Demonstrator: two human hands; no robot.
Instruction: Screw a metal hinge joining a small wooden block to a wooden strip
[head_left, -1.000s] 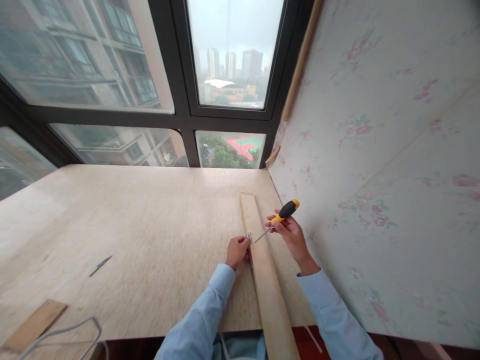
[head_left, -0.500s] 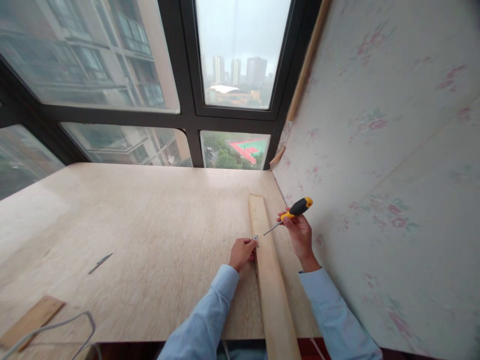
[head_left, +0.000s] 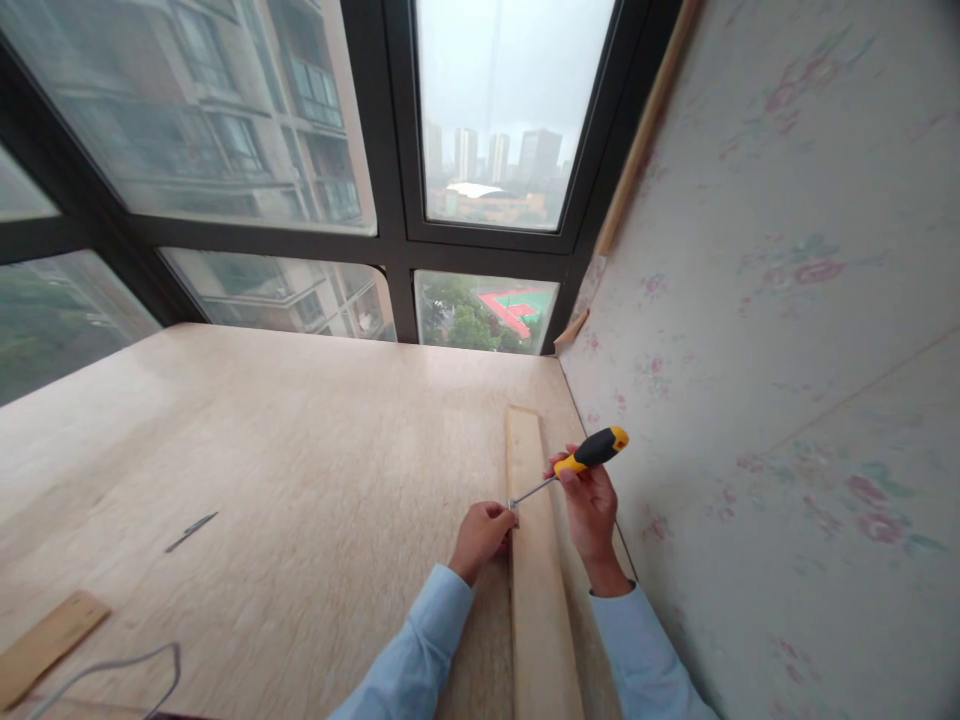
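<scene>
A long pale wooden strip [head_left: 534, 600] lies on the light plywood table [head_left: 300, 470], running away from me near the right wall. My left hand [head_left: 481, 538] is closed against the strip's left edge, pinching a small metal bracket [head_left: 513, 506]. My right hand [head_left: 589, 500] grips a yellow and black screwdriver [head_left: 581, 462], held over the strip. The screwdriver's metal tip points down-left and reaches the bracket.
A floral papered wall [head_left: 787, 350] rises just right of the strip. Dark-framed windows [head_left: 397, 240] stand behind the table. A thin dark metal piece [head_left: 191, 531] lies at the left. A wooden scrap [head_left: 45, 647] and a grey wire loop [head_left: 112, 668] sit at the near-left corner.
The screwdriver tip, lifted off half a second ago, is back at the bracket. The view has tilted and shifted, so hands and strip sit lower in the picture.
</scene>
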